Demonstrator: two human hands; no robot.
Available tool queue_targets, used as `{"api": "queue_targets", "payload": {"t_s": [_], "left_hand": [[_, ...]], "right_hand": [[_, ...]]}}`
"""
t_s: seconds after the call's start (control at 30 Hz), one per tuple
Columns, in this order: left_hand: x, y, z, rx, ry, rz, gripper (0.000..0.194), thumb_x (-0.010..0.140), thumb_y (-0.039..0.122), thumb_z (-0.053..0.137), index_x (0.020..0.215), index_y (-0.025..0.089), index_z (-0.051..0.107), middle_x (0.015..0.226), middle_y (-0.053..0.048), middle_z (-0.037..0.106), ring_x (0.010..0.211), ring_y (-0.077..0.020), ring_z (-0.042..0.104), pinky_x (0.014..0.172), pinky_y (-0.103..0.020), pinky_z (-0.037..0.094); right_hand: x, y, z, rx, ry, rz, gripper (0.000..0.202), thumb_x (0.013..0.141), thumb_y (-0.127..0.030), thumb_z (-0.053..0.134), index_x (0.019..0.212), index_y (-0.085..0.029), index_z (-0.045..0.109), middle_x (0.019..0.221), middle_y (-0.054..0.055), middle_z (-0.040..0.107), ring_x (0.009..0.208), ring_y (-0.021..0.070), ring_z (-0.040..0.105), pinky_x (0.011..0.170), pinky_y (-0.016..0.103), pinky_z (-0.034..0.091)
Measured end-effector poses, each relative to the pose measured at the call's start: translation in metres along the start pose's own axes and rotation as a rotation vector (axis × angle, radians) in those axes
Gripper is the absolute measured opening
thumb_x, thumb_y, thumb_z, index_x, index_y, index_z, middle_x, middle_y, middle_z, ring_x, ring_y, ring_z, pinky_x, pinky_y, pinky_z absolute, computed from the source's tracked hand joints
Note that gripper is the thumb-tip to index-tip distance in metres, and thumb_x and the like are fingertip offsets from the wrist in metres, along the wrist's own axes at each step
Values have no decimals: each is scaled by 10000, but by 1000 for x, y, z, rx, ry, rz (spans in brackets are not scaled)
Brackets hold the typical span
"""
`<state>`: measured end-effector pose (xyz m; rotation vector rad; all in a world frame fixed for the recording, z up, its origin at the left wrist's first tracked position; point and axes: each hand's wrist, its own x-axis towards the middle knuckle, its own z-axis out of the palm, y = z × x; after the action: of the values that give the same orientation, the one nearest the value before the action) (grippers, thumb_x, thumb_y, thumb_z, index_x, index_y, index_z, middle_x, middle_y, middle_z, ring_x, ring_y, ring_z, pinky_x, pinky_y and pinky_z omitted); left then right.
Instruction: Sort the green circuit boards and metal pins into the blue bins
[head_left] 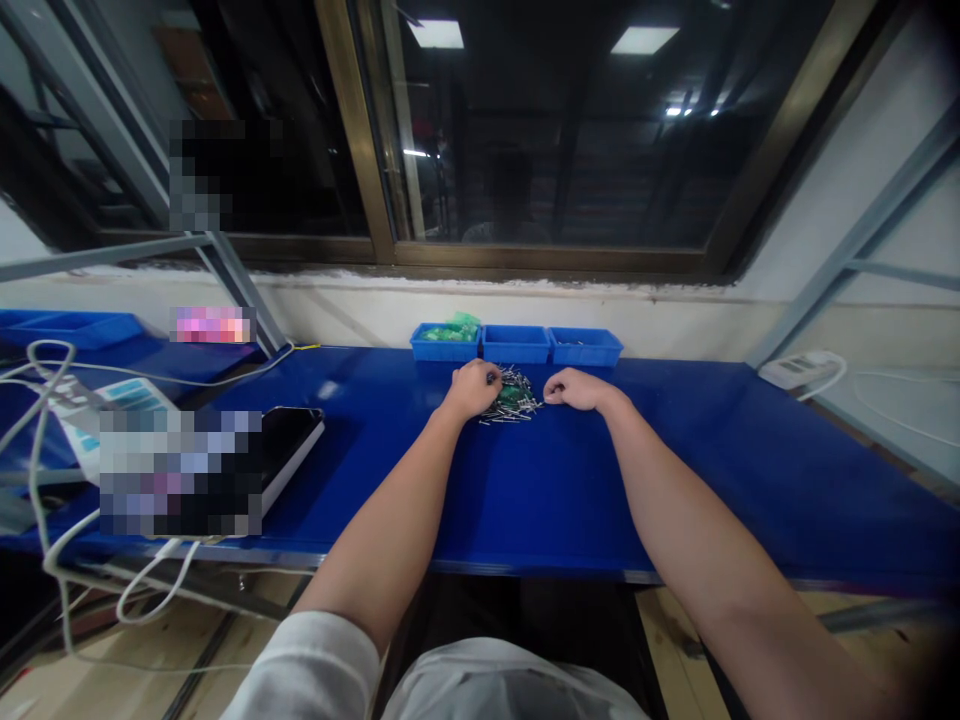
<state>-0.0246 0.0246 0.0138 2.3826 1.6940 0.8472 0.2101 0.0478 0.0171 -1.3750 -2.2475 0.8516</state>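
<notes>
A loose pile of thin silvery screws or pins [516, 408] lies on the blue tabletop, with small green pieces [510, 394] among them. My left hand [474, 388] curls at the pile's left edge, its fingers closed around something small and dark that is too small to name. On the other side, my right hand [577, 389] is beside the pile with thumb and fingertips drawn together. Whatever sits in that pinch, if anything, is hidden.
Behind the pile stand a blue bin with green plastic [446, 345], a middle blue bin [515, 345] and a right blue bin [585, 347] with small metal bits. A dark-screened device [292, 435] and white cables [34, 470] lie left. A white power strip [801, 369] sits right.
</notes>
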Motion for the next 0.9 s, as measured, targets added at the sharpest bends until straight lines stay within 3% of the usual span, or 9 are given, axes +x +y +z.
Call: {"api": "queue_targets", "payload": {"t_s": [0.33,0.5,0.63,0.9], "left_hand": [[-1,3,1,-14,-2,21,229,808,291,510,959,204,660,1017,-55,641,971,-196,583,886,-307,428],[-3,10,0,-92,-27,126,327,849,369,490,1092,198,627,1099,-59,641,1024,-189,577,904,-283,426],[-4,12,1,-125,-52,210,275,875,317,454,1016,202,659,1031,-41,675,958,-167,604,866,-253,434],[-3,13,-1,-79,-27,134,240,858,279,468,905,202,690,931,-37,705,867,-166,628,795,-238,440]], "right_hand": [[8,2,7,-121,431,13,121,747,-193,548,762,-174,666,725,42,651,649,150,538,631,261,379],[14,-10,22,31,381,-112,113,748,-249,568,767,-173,650,722,25,644,661,145,540,647,257,387],[20,-15,34,169,350,-165,140,740,-281,563,783,-170,636,746,27,641,685,147,555,677,268,417],[10,-35,38,478,283,-123,224,633,-375,648,711,-170,601,646,-4,585,570,105,495,528,224,379]]}}
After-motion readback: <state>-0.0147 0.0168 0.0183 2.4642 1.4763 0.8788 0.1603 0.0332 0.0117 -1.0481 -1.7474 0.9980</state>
